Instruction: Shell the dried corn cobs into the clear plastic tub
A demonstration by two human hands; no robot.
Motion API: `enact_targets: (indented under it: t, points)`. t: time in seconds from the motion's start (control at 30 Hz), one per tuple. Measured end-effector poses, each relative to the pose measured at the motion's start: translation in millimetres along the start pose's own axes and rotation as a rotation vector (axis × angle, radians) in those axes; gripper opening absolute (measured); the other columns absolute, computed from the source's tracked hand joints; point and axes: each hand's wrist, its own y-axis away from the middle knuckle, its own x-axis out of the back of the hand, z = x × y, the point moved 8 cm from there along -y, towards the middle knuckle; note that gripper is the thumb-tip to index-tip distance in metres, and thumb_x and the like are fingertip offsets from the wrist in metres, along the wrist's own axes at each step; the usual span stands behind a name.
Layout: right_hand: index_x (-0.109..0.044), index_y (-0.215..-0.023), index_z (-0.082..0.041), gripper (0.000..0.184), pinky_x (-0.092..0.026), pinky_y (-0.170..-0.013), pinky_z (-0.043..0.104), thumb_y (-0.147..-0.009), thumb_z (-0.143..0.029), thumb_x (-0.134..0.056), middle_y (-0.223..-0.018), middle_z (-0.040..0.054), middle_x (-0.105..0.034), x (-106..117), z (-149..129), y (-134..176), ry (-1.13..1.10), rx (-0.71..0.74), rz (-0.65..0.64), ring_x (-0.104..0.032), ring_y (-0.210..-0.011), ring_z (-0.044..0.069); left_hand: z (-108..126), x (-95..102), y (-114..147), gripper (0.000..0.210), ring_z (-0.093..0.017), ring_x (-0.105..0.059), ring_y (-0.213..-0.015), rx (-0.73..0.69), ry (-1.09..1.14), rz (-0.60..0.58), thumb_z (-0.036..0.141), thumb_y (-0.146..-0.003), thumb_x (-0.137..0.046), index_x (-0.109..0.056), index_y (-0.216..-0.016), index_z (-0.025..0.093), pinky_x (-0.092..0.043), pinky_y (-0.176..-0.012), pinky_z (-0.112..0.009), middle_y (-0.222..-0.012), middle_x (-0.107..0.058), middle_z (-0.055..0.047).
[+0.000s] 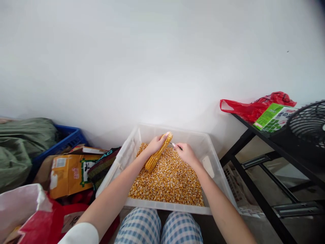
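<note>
My left hand [156, 144] is closed around a corn cob [154, 160] covered in yellow kernels, held at a slant with its pale end up. In my right hand [186, 153] is a thin screwdriver-like tool [172, 143] with a dark handle; its metal shaft points at the upper part of the cob. Whether the tip touches the kernels I cannot tell. Both hands are over a translucent plastic bin [167, 205], where loose corn kernels [167, 186] form a thick layer.
A black metal stand [243, 176] on the right carries a red plastic bag [250, 110], a green box [273, 118] and a black fan [309, 123]. Cardboard [72, 173], a blue crate [71, 135] and a red-white bag [38, 217] crowd the left. A white wall [152, 61] rises behind.
</note>
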Motion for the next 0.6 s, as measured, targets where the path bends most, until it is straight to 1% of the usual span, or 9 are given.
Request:
enact_targets:
  t: [0.1, 0.23, 0.33, 0.43, 0.5, 0.6]
  points:
    - [-0.062, -0.069, -0.014, 0.038, -0.026, -0.05, 0.021, -0.084, -0.041, -0.04, -0.049, -0.0023, -0.045, -7, 9, -2, -0.088, -0.05, -0.03, -0.039, -0.049, 0.01, 2, 2.1, 0, 0.057, -0.02, -0.058, -0.08, -0.073, -0.113, 0.039, 0.061, -0.081, -0.027, -0.06, -0.085, 0.015, -0.043, -0.072, -0.027, -0.079, -0.064, -0.003]
    - [-0.06, -0.066, -0.014, 0.036, -0.026, -0.049, 0.021, -0.082, -0.04, -0.042, -0.049, -0.0029, -0.042, -17, 19, -3, -0.181, -0.091, -0.064, -0.037, -0.049, 0.01, 0, -1.5, 1, 0.055, -0.02, -0.058, -0.083, -0.116, -0.18, 0.031, 0.058, -0.083, -0.026, -0.06, -0.091, 0.016, -0.041, -0.076, -0.028, -0.086, -0.065, -0.005]
    - [-0.059, -0.064, -0.014, 0.036, -0.026, -0.049, 0.021, -0.081, -0.041, -0.042, -0.048, -0.0032, -0.04, -20, 22, -4, -0.195, -0.097, -0.07, -0.036, -0.048, 0.01, -1, -3.1, 2, 0.054, -0.02, -0.059, -0.08, -0.131, -0.213, 0.042, 0.057, -0.084, -0.026, -0.059, -0.093, 0.016, -0.041, -0.074, -0.027, -0.086, -0.065, -0.006]
    - [-0.059, -0.064, -0.014, 0.034, -0.026, -0.049, 0.021, -0.081, -0.039, -0.042, -0.049, -0.0031, -0.042, -19, 21, -3, -0.197, -0.089, -0.094, -0.037, -0.049, 0.01, 2, -3.0, 4, 0.054, -0.019, -0.059, -0.075, -0.136, -0.26, 0.043, 0.057, -0.084, -0.026, -0.059, -0.088, 0.016, -0.041, -0.069, -0.027, -0.078, -0.065, -0.005]
    - [-0.058, -0.064, -0.014, 0.034, -0.026, -0.049, 0.021, -0.081, -0.039, -0.043, -0.05, -0.003, -0.043, -18, 18, -3, -0.186, -0.075, -0.133, -0.037, -0.049, 0.01, 6, -2.3, 6, 0.054, -0.019, -0.058, -0.071, -0.15, -0.284, 0.02, 0.058, -0.084, -0.025, -0.059, -0.086, 0.016, -0.04, -0.066, -0.026, -0.075, -0.064, -0.004]
    - [-0.057, -0.065, -0.014, 0.035, -0.027, -0.049, 0.021, -0.082, -0.04, -0.042, -0.05, -0.0033, -0.043, -15, 14, -1, -0.171, -0.034, -0.209, -0.036, -0.049, 0.009, 18, -1.6, 9, 0.054, -0.017, -0.058, -0.069, -0.214, -0.326, -0.039, 0.058, -0.084, -0.023, -0.058, -0.087, 0.017, -0.039, -0.063, -0.025, -0.074, -0.064, -0.004]
